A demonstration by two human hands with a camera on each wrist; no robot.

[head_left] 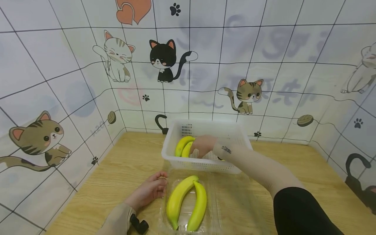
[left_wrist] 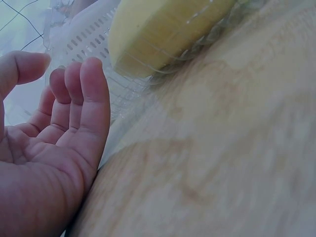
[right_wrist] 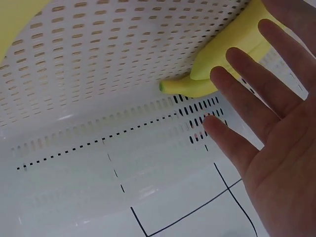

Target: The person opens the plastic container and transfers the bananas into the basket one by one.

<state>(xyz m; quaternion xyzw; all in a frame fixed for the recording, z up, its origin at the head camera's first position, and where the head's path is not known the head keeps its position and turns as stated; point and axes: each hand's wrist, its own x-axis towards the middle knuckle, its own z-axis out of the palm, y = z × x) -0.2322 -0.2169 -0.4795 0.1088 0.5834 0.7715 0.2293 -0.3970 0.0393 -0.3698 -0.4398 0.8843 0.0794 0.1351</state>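
Note:
My right hand (head_left: 204, 146) is inside a white perforated basket (head_left: 245, 137), its fingers spread beside bananas (right_wrist: 227, 44) at the basket's left end. Those fingers look fairly straight in the right wrist view, and no banana is gripped there. Two bananas (head_left: 201, 204) lie side by side in a clear plastic container (head_left: 212, 212) in front of the basket. By the container's left edge rests my left hand (head_left: 149, 191), palm turned toward it, fingers loosely bent and holding nothing. Whether those fingers touch the plastic, I cannot tell.
A wooden tabletop (head_left: 117, 169) carries everything. Another yellow piece (right_wrist: 12, 19) shows at the corner of the right wrist view, in the basket. Behind stands a wall covering (head_left: 202, 75) with printed cats and grid lines; the basket sits close to it.

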